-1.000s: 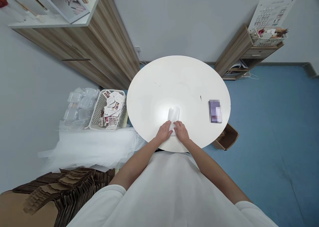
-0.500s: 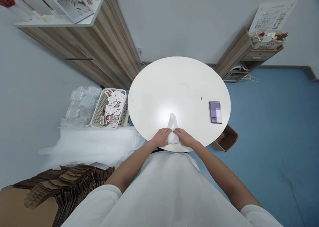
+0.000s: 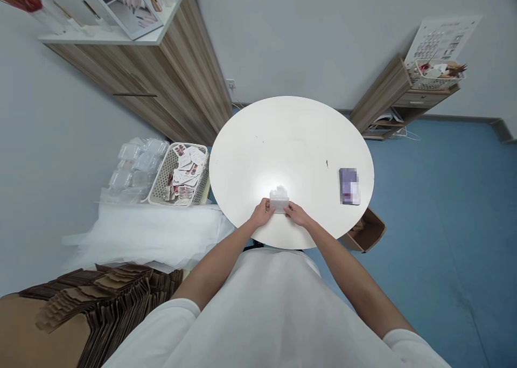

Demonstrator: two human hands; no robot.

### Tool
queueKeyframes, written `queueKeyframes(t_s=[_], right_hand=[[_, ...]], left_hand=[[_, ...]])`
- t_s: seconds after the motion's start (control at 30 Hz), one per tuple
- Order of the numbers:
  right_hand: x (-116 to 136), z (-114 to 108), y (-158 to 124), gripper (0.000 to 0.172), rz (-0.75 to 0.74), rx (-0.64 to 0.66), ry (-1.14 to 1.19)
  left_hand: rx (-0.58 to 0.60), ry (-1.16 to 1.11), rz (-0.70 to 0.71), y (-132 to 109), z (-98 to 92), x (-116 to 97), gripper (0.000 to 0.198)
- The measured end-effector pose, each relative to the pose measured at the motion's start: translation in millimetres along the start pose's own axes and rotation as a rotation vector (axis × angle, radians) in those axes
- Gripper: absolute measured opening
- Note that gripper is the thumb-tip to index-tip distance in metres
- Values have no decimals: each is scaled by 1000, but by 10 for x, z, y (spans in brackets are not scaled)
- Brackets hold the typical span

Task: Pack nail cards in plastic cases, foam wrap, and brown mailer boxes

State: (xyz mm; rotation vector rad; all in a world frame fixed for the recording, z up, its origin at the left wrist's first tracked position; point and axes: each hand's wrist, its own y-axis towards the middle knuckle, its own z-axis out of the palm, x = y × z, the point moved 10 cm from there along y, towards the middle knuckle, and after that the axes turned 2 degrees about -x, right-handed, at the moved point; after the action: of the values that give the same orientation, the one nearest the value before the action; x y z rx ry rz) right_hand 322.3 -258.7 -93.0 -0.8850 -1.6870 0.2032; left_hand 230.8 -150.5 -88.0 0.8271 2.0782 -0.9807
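Observation:
A white foam sheet [image 3: 279,203], folded into a small block, is held near the front edge of the round white table [image 3: 291,141]. Its upper edge looks loose and crumpled. My left hand [image 3: 262,213] grips its left side, thumb in front. At the right side, my right hand [image 3: 298,215] pinches it in the same way. Whether anything is wrapped inside is hidden.
A purple item [image 3: 349,186], partly blurred, lies on the table's right side. Left are a basket of cards [image 3: 156,187], clear plastic boxes [image 3: 137,160], white sheets [image 3: 153,230] and folded cardboard [image 3: 129,303]. A cardboard box [image 3: 374,230] stands right, below the table.
The foam sheet was a long, pointed shape flat on the table under both hands. Now it is a short, compact block held between them, slightly farther from my body.

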Motion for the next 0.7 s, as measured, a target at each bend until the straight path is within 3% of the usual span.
queueKeyframes(t_s=[0.3,0.6,0.7], right_hand=[[-4,-110,-39,31,111,-356,-149],[-7,-175,-41,31,77,-451,-180],[-26,-208,-5,34,74,-442,-174]], left_hand=[[-108,83,-163,61,-3,73,24],[-184,214,-201,22,-37,47,32],[-216,162,-239,-4,-55,73,45]])
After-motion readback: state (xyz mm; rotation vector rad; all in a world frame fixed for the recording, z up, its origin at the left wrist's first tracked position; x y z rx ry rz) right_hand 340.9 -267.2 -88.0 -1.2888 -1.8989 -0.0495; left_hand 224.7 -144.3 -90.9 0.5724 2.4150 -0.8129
